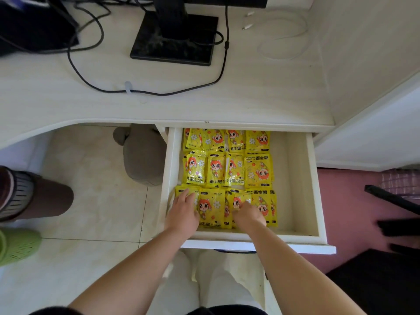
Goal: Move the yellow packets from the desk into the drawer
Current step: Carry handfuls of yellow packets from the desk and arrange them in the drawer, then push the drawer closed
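- The left hand (pixel 181 212) lies flat on the leftmost packet of the drawer's near row, its fingers (pixel 189 196) spread and released.
- The right hand (pixel 248 215) rests on a packet further right in the same row, fingers bent down onto it; I cannot tell whether they are grasping it.
- The yellow packets (pixel 227 169) fill three rows in the left part of the open drawer (pixel 316 183).
- Beyond, the counter (pixel 204 105) carries a black cable (pixel 145 93) and a monitor stand (pixel 175 39).
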